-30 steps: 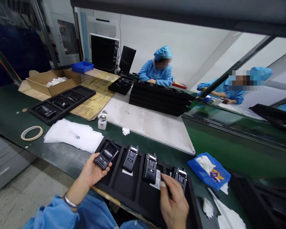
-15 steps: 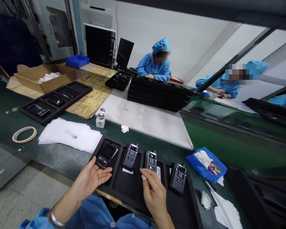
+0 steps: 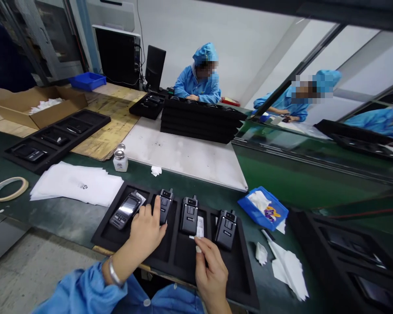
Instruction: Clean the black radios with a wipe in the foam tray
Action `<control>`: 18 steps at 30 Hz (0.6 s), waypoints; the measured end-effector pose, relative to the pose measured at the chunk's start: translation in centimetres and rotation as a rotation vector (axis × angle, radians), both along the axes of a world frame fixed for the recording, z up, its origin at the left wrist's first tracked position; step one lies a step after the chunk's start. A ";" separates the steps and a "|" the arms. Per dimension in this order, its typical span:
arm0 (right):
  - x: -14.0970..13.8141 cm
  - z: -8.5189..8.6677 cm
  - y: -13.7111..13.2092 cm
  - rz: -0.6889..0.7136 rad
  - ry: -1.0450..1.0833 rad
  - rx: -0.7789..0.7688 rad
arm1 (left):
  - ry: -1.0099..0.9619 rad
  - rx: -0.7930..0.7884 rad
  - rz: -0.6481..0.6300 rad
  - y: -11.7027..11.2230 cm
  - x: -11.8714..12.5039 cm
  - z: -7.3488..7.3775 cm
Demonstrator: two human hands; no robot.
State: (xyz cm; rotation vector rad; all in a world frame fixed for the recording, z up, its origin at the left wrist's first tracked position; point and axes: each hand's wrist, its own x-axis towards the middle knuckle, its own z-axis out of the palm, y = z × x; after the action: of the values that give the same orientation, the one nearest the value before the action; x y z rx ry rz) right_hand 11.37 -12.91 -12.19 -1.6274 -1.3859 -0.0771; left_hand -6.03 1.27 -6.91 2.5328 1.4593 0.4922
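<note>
A black foam tray [image 3: 249,279] lies in front of me with handheld devices in its compartments. The leftmost device [image 3: 126,211] lies screen up. My left hand [image 3: 146,231] is over the second device [image 3: 165,207], index finger stretched along it and thumb apart near its lower end; I cannot tell whether they touch. The third device [image 3: 189,216] lies back up beside a white label [image 3: 200,226]. Just below it my right hand [image 3: 211,266] is closed in a pinch, a small white piece showing at the fingertips. The fourth device [image 3: 225,230] lies to the right, back up.
White sheets [image 3: 75,183], a tape roll [image 3: 8,189] and a small dispenser bottle [image 3: 120,160] are left of the tray. Right of it are a blue bin [image 3: 249,209] and crumpled tissue [image 3: 261,254]. Beyond stand stacked black trays [image 3: 196,124], with co-workers [image 3: 196,80] behind.
The leftmost device has left my left hand and lies in its compartment. My left hand has turned over and moved right to the second device. The view has shifted right.
</note>
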 end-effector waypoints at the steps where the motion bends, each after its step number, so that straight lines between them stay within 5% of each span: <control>1: 0.0 0.0 0.0 0.005 0.009 0.001 | 0.102 0.021 0.023 0.4 1.5 0.2; 5: 0.0 0.0 0.0 0.032 0.047 -0.003 | 0.262 -0.019 0.058 1.3 4.4 0.6; 10: 0.0 0.3 -0.1 0.052 0.119 -0.008 | 0.143 -0.147 0.118 2.2 3.7 1.4; 13: 0.1 0.4 -0.1 0.052 0.150 0.001 | -0.303 -0.472 0.204 2.2 1.4 1.9; 18: 0.2 0.5 0.2 0.060 0.189 0.017 | -1.280 -1.403 0.408 -0.6 -1.3 1.5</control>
State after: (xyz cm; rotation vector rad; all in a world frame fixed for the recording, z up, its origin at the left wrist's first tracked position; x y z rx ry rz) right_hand 11.56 -12.75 -11.73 -1.5364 -1.2839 0.0977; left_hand -7.29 0.64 -5.37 0.5422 1.0196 0.5998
